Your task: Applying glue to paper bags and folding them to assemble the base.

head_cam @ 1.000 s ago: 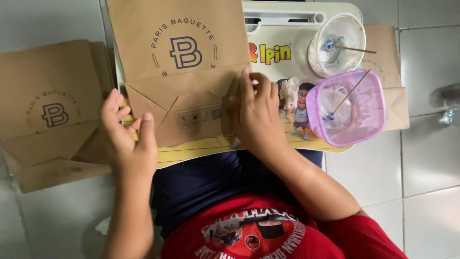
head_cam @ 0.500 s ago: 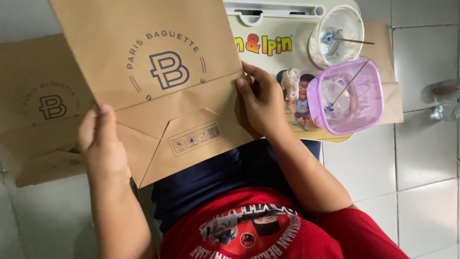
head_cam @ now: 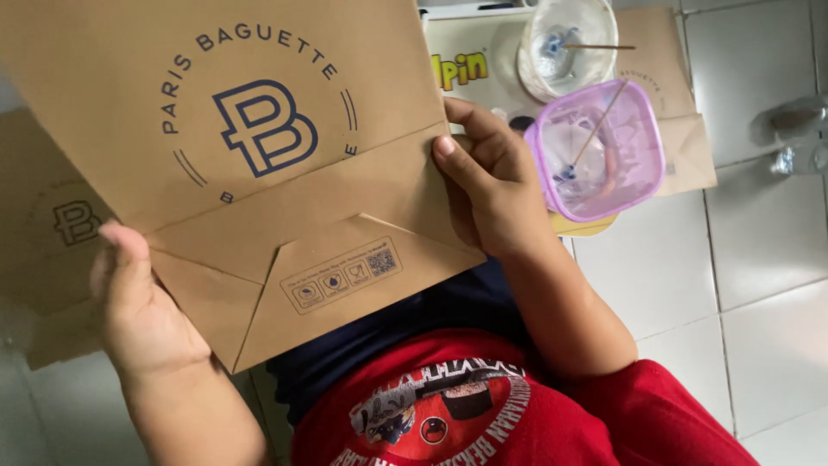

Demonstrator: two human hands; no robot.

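Note:
A flat folded brown paper bag (head_cam: 259,173) with a dark blue round logo is held up close to the camera, its folded bottom toward me. My left hand (head_cam: 142,302) grips its lower left edge, thumb on the front. My right hand (head_cam: 487,185) grips its right edge at the bottom fold, thumb pressed on the paper. The bag hides most of the small table beneath it.
A second brown paper bag (head_cam: 60,259) lies at the left. A purple-rimmed clear container (head_cam: 599,160) and a round clear bowl (head_cam: 569,43), each with a thin stick in it, sit on a colourful printed table (head_cam: 470,60). White floor tiles (head_cam: 759,259) lie to the right.
Both hands have lifted the bag off the table and brought it nearer to the camera, tilting it and shifting it left. The containers have not moved.

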